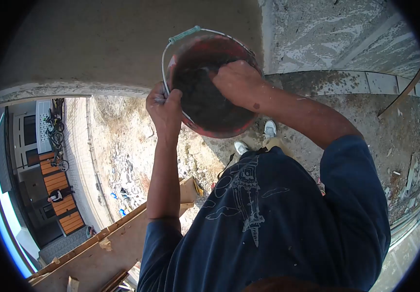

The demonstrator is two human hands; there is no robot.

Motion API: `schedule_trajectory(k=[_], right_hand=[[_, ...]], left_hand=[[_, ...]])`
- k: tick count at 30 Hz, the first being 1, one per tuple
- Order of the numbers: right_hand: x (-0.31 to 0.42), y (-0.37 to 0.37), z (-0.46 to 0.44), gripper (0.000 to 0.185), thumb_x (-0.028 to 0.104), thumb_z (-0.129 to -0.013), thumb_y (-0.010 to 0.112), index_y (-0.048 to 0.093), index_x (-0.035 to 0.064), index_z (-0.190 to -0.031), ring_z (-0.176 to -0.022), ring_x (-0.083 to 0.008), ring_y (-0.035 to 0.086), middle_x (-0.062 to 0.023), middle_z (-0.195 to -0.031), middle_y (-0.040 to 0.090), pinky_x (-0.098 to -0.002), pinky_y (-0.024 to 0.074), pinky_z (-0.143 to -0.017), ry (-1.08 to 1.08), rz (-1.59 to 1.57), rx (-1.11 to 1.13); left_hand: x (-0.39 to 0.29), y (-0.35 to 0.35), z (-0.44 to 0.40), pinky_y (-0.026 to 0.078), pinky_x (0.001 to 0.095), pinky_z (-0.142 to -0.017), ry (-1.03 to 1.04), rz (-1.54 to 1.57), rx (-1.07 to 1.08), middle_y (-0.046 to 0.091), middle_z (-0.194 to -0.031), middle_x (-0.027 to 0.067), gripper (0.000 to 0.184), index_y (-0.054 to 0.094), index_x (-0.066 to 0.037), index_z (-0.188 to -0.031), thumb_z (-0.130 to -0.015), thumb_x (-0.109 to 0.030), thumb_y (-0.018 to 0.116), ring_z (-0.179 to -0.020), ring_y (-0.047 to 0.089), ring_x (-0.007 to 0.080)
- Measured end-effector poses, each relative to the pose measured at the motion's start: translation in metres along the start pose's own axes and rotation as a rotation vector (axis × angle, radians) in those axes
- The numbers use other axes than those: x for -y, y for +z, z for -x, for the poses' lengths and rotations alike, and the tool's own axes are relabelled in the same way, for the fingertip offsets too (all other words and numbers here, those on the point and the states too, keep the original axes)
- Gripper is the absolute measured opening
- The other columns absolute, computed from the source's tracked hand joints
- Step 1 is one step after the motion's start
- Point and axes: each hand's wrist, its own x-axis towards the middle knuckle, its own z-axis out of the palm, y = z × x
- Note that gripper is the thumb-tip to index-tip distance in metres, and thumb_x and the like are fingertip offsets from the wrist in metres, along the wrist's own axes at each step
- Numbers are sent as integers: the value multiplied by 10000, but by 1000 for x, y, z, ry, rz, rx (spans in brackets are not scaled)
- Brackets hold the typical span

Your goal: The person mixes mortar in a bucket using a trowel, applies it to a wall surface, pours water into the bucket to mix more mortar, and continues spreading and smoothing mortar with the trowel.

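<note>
A reddish bucket (219,133) with dark grey wet mortar (202,100) inside hangs in front of me, tilted so its mouth faces me. My left hand (165,103) is closed around its left rim, beside the wire handle (165,59) with its green grip (184,34). Inside the bucket's mouth, my right hand (239,82) is curled over the mortar. Its fingertips are partly hidden, and whatever it holds cannot be made out.
A smooth grey plastered wall (98,39) rises ahead, with a rougher patchy wall (326,34) at right. Rubble (127,155) covers the ground at left, near wooden boards (117,243). A person (56,195) is by an orange gate far left. A curved pole (404,92) leans at right.
</note>
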Motion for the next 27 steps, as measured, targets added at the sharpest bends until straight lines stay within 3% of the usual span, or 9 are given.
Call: schedule_trajectory(k=[3, 6, 7, 10, 16, 20, 21, 24, 27], right_hand=[[15, -37, 14, 254, 139, -845, 612, 702, 118, -1081, -821, -309, 722, -181, -802, 696, -384, 579, -703, -258, 60, -39], [-6, -48, -10, 271, 137, -839, 606, 698, 119, -1093, -834, -319, 722, -167, -829, 706, -398, 582, -706, -181, 81, -194], [-20, -42, -27, 303, 136, -850, 617, 687, 121, -1145, -890, -335, 718, -152, -886, 718, -425, 581, -734, -38, -34, 0], [0, 33, -6, 292, 165, -889, 604, 683, 132, -1169, -943, -300, 718, -125, -913, 731, -430, 575, -764, 105, -62, 113], [7, -42, -23, 285, 172, -920, 551, 693, 139, -1165, -969, -312, 718, -125, -951, 738, -430, 577, -785, -94, -144, 58], [63, -29, -19, 323, 138, -923, 505, 725, 109, -1157, -1051, -339, 699, -145, -1085, 730, -472, 562, -924, -71, -116, 356], [70, -41, -13, 333, 131, -922, 497, 720, 118, -1169, -1060, -332, 699, -168, -1075, 729, -468, 561, -928, -251, -6, 492], [56, -40, -22, 337, 127, -863, 565, 699, 116, -1172, -836, -333, 734, -192, -839, 722, -491, 570, -778, -306, -11, 224], [-27, -46, -40, 369, 210, -900, 602, 653, 99, -1248, -802, -302, 729, -159, -919, 728, -419, 577, -731, -113, -336, 565]], left_hand=[[-8, 12, -10, 476, 242, -735, -34, 357, 32, 690, -952, 103, 119, 638, 66, -815, -731, 32, 562, -797, 612, 110], [-8, -3, -10, 504, 279, -882, 20, 382, 91, 673, -1197, 174, 285, 660, 116, -933, -690, 35, 536, -973, 654, 170], [-7, -8, -8, 508, 295, -936, 57, 347, 123, 653, -1274, 195, 345, 665, 133, -979, -679, 32, 528, -1037, 662, 193], [-18, -15, 0, 478, 330, -1031, 106, 389, 67, 627, -1314, 219, 478, 642, 167, -1108, -674, 18, 510, -1125, 647, 234], [-7, -36, 10, 440, 359, -1087, 19, 474, 83, 605, -1343, 230, 578, 588, 185, -1219, -673, 13, 504, -1216, 612, 281], [0, -35, 6, 438, 347, -1077, 73, 425, 27, 607, -1341, 224, 563, 589, 185, -1222, -688, 26, 505, -1198, 615, 261], [1, -41, 5, 444, 327, -1060, 5, 419, 2, 609, -1343, 217, 563, 586, 180, -1235, -699, 29, 501, -1180, 619, 240], [9, -45, 10, 452, 319, -1044, 79, 350, -12, 610, -1351, 202, 562, 584, 177, -1243, -707, 32, 500, -1159, 625, 216], [11, -56, 11, 436, 320, -1063, 135, 444, -79, 611, -1355, 189, 559, 583, 177, -1245, -712, 29, 502, -1185, 609, 200]])
